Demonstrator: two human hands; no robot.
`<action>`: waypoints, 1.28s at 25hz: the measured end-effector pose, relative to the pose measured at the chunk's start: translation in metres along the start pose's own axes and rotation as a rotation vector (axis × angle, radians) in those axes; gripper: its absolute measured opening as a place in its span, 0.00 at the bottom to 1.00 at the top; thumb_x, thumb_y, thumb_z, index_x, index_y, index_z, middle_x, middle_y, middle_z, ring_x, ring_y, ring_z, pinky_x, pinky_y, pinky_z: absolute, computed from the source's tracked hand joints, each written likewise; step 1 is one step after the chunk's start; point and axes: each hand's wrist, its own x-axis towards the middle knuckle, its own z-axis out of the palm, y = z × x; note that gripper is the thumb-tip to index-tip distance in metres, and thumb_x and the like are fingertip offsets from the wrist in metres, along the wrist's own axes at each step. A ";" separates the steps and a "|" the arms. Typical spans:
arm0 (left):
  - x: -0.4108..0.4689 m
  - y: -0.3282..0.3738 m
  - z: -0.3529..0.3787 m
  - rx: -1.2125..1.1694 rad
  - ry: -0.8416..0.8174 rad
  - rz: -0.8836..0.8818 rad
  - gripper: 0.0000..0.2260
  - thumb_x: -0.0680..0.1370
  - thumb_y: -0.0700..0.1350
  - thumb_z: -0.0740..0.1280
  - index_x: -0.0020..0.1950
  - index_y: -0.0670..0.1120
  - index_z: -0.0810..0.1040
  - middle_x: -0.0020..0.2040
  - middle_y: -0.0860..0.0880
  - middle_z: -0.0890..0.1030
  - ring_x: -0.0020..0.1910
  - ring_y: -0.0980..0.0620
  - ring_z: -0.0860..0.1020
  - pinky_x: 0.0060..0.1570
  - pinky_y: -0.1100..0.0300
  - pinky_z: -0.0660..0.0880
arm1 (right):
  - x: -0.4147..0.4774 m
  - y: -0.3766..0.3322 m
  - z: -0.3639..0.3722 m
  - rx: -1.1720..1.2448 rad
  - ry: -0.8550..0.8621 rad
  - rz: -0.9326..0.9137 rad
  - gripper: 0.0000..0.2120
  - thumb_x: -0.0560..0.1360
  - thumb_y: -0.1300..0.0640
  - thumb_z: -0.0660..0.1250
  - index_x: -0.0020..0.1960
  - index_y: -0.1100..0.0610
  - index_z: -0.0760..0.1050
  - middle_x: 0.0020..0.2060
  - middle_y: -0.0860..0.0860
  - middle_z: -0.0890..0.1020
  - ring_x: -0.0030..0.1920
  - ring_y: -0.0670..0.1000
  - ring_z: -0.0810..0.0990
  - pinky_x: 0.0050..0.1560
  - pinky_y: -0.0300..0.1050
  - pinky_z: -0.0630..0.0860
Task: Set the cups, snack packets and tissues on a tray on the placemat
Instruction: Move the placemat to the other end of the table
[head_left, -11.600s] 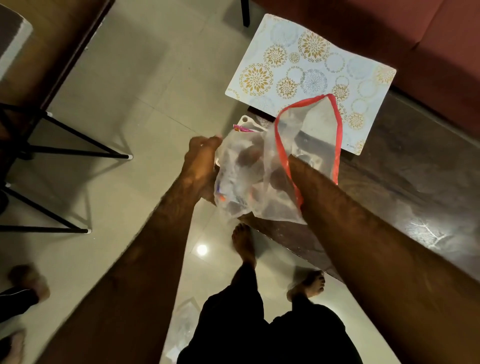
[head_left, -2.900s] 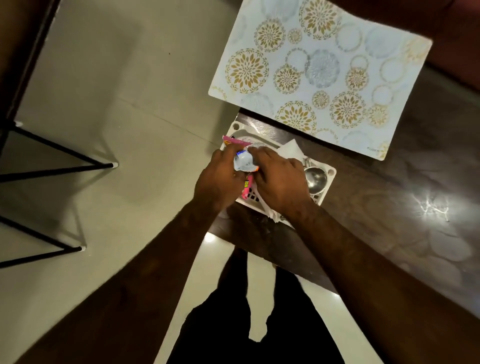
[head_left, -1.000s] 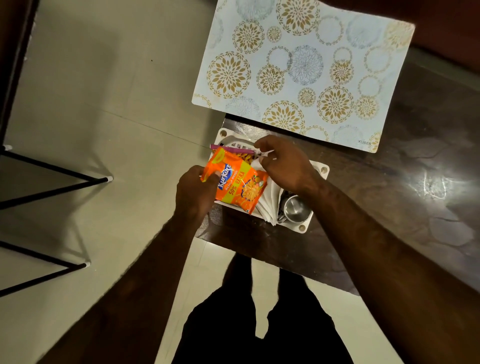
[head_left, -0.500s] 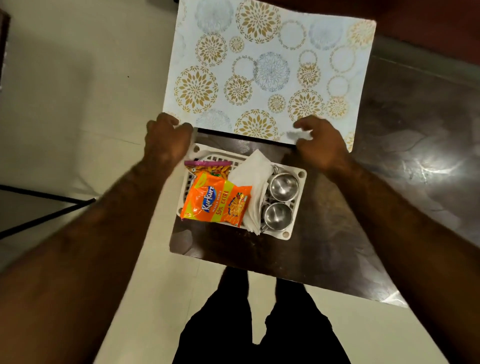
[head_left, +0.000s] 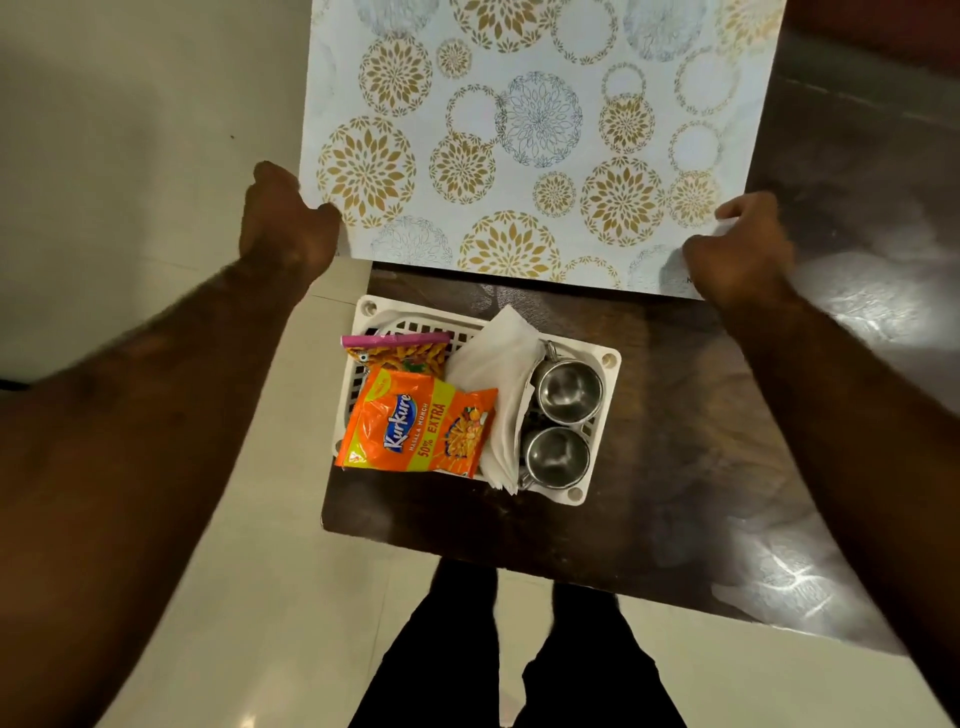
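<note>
A white slotted tray (head_left: 605, 364) sits on the dark table near its front left corner. It holds an orange snack packet (head_left: 415, 426), a pink-topped packet (head_left: 397, 351) behind it, folded white tissues (head_left: 498, 364) and two steel cups (head_left: 569, 389) (head_left: 557, 456). The white placemat (head_left: 519, 130) with gold flower circles lies beyond the tray, its left part hanging past the table's edge. My left hand (head_left: 283, 223) grips the placemat's near left corner. My right hand (head_left: 743, 249) grips its near right corner.
The dark glossy table (head_left: 701, 493) runs off to the right, with its front edge close to my legs (head_left: 514, 654). Pale tiled floor (head_left: 130, 130) lies to the left.
Both hands left the tray after laying the orange packet in it. They reached forward and took hold of the placemat's near corners, and the mat now sits squarer to me.
</note>
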 end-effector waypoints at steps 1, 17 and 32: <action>-0.003 0.002 -0.002 -0.002 0.008 0.005 0.23 0.76 0.46 0.71 0.66 0.41 0.68 0.66 0.41 0.76 0.61 0.42 0.78 0.53 0.55 0.77 | -0.002 -0.003 -0.001 0.000 0.023 -0.001 0.23 0.69 0.56 0.69 0.64 0.48 0.71 0.65 0.52 0.77 0.62 0.57 0.81 0.60 0.58 0.83; -0.139 0.035 -0.065 -0.426 -0.225 0.107 0.13 0.79 0.36 0.65 0.56 0.48 0.63 0.51 0.52 0.77 0.53 0.46 0.80 0.48 0.43 0.83 | -0.117 -0.003 -0.092 0.107 0.252 -0.204 0.28 0.75 0.69 0.69 0.71 0.52 0.72 0.67 0.57 0.73 0.59 0.54 0.77 0.55 0.42 0.73; -0.362 0.138 -0.002 -0.455 -0.327 0.232 0.15 0.80 0.34 0.65 0.65 0.42 0.68 0.59 0.47 0.79 0.52 0.49 0.81 0.45 0.52 0.81 | -0.147 0.229 -0.275 0.220 0.380 -0.038 0.24 0.75 0.71 0.65 0.65 0.50 0.78 0.65 0.55 0.72 0.59 0.59 0.81 0.57 0.50 0.82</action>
